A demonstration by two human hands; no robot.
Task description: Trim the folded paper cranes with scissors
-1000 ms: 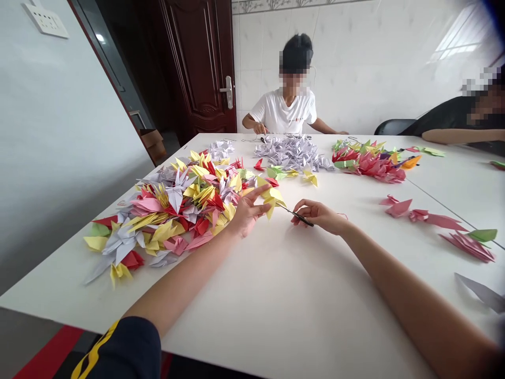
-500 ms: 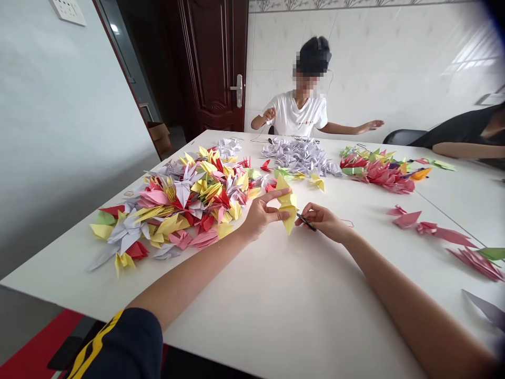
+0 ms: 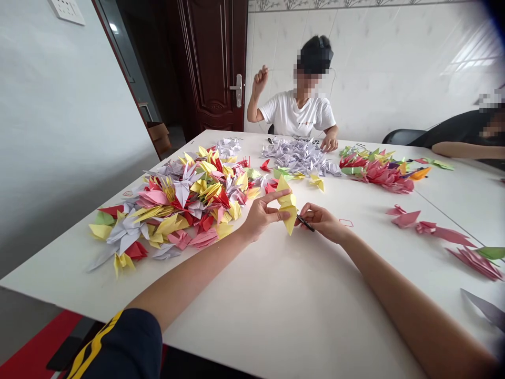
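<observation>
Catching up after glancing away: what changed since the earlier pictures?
The left hand took up a yellow paper crane and holds it upright near the right hand, which grips a thin black tool. The person opposite raised one hand. The multicoloured paper-crane pile stayed put.

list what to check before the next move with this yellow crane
yellow paper crane secure: ok, pinched in the left hand
dark needle-like tool secure: ok, held in the fingertips of the right hand
tool tip on the crane: cannot tell, it sits at the crane's edge and contact is unclear
thread on the tool: cannot tell, a thin red thread lies on the white table beside the right hand, no link visible
room by the heap of paper cranes: ok, the left hand is just beside it
</observation>
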